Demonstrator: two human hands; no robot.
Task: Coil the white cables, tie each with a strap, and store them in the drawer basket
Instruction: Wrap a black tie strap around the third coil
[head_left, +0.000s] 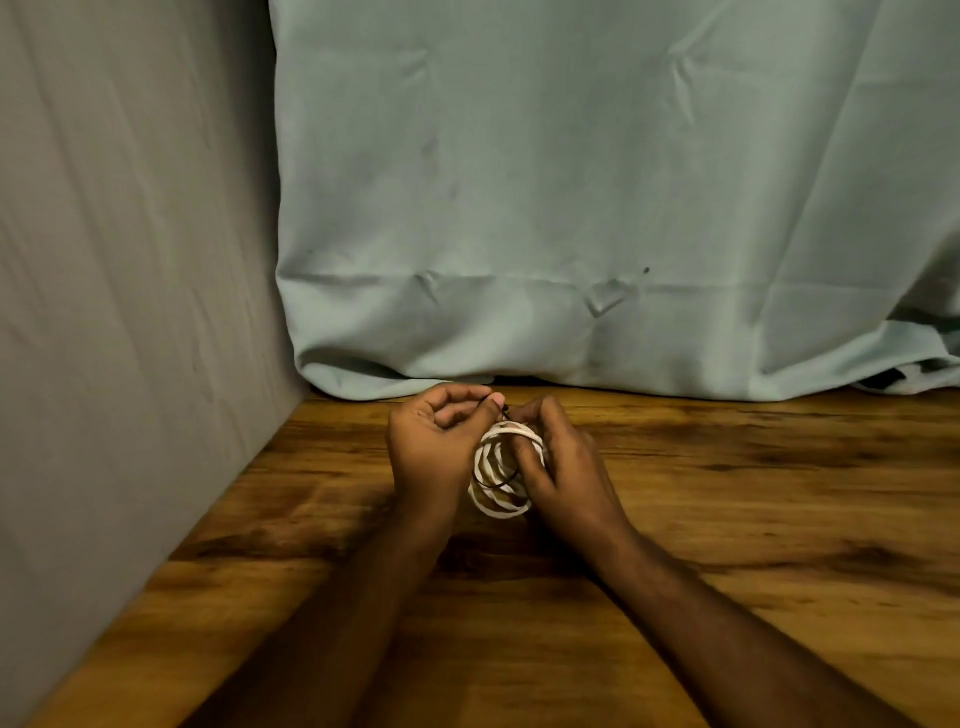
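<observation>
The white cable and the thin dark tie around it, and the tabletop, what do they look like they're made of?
White cable: probably smooth plastic-jacketed cord; it holds flat, springy loops. Thin dark tie: too thin to tell, perhaps wire or elastic; it curves in a stiff arc. Tabletop: wood or wood-look laminate, shown by brown grain streaks with a slight sheen.

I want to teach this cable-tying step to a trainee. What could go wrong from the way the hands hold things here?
The white cable coil looks loosely wound and is held between both hands above the table; if the right hand eases, loops could spring apart. The thin dark strap is pinched at its end by the left hand; it might slip free before closing.
</observation>
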